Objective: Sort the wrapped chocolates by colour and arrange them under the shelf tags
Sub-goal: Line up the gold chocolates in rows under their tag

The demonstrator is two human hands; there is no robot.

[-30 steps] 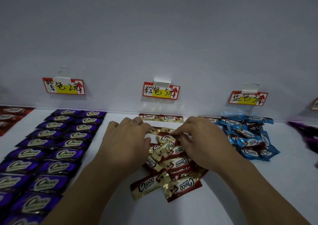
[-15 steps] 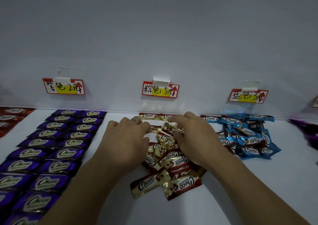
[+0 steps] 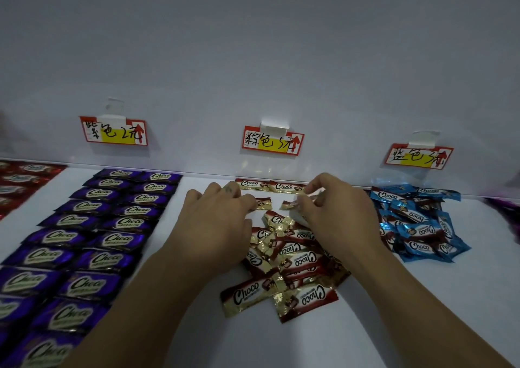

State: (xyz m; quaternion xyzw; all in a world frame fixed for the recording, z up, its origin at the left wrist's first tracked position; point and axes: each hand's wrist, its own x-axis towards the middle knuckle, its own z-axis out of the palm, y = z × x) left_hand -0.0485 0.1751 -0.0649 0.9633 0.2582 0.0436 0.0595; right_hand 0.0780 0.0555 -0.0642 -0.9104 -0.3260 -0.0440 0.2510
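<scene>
Hands: the left hand (image 3: 219, 227) lies with its fingertips on the pressed brown chocolate (image 3: 264, 203). I cannot tell if it pinches it or only pushes down. The right hand (image 3: 337, 215) grasps the pinched brown chocolate (image 3: 290, 205) between thumb and fingers.
Change: 0.5 s ago the right hand held its piece higher, over the brown pile (image 3: 292, 272). Now the piece is lower and further right, near the pressed one but apart from it. The left hand has stayed in place.
Back row: 2 brown chocolates (image 3: 270, 186) lie end to end under the brown tag (image 3: 271, 141).
Meaning: row 2 of the brown column seems to be forming, and the pile shows that most of this colour is still unsorted.
Neighbours: the purple chocolates (image 3: 98, 227) are already in 2 neat columns under the purple tag (image 3: 114, 131). The blue heap (image 3: 416, 224) under the blue tag (image 3: 419, 157) is still loose.
Next: probably set the piece flat on the shelf (image 3: 408, 311), level with its partner.
</scene>
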